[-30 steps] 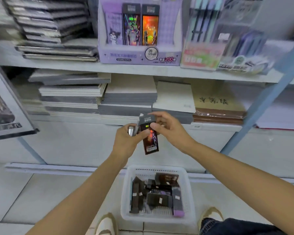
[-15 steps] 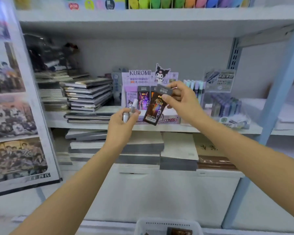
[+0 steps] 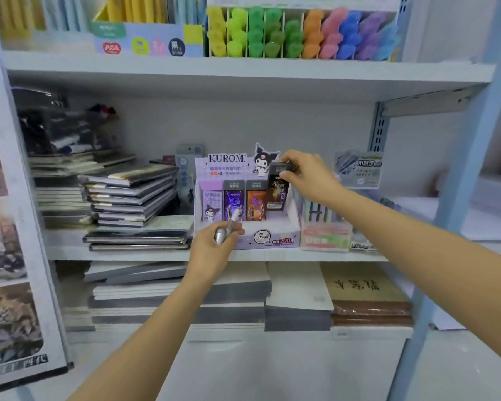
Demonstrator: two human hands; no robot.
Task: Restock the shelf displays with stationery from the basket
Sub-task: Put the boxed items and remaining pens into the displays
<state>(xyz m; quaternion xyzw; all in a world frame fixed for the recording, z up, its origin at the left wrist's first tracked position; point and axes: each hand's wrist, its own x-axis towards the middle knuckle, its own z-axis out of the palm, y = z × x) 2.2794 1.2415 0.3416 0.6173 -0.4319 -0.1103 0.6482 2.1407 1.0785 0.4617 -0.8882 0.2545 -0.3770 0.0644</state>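
Right arm: reaching forward and up, my right hand (image 3: 307,176) over the right end of the Kuromi display box (image 3: 275,240).
Right fingers: pinching the top edge of a dark lead pack (image 3: 277,193), which hangs upright.
Task's thing: the dark lead pack sits in the box's rightmost space, just beside the orange pack (image 3: 255,202) (whether its lower edge touches the box floor, I cannot tell).
Left arm: lower, my left hand (image 3: 213,251) in front of the box's front wall.
Left fingers: curled round a silver pen (image 3: 228,227), its pale tip pointing up.
Display box: stands on the middle shelf (image 3: 122,253); it holds a lilac pack (image 3: 212,204), a purple pack (image 3: 233,202) and the orange one, upright in a row.
Beside it: stacked notebooks (image 3: 130,195) to the left.
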